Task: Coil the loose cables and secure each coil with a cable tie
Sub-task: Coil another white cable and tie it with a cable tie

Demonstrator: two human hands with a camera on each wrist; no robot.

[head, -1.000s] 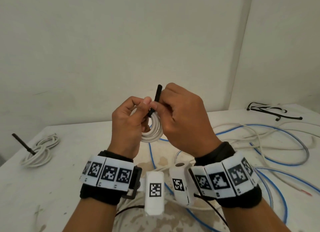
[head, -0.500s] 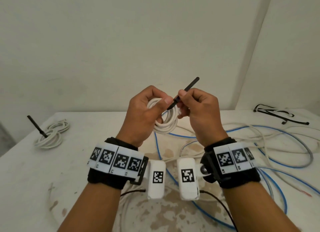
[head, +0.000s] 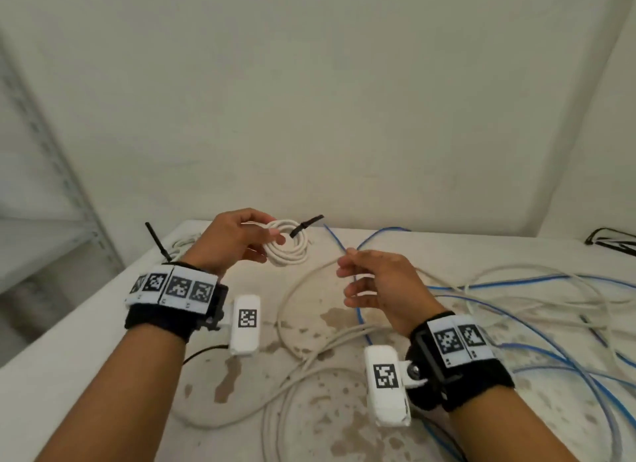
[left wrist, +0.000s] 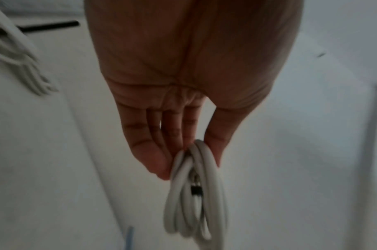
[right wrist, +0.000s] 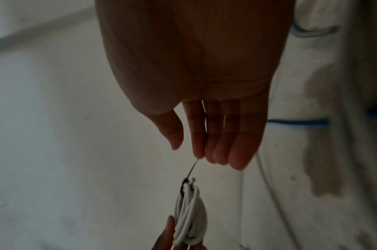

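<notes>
My left hand [head: 237, 243] pinches the white coil [head: 287, 244] in the air above the tabletop's [head: 86, 341] far edge; a black tie [head: 304, 224] cinches it, tail sticking up. My right hand [head: 375, 286] hangs apart from it, fingers loose and holding nothing. Loose white cables [head: 303, 324] and blue cables [head: 516, 324] sprawl toward the right edge. Another tied coil [head: 179, 248] lies at the far left corner.

Left grip [head: 237, 241] pinched, right grip [head: 375, 282] seemingly slack, fingers loose.
</notes>
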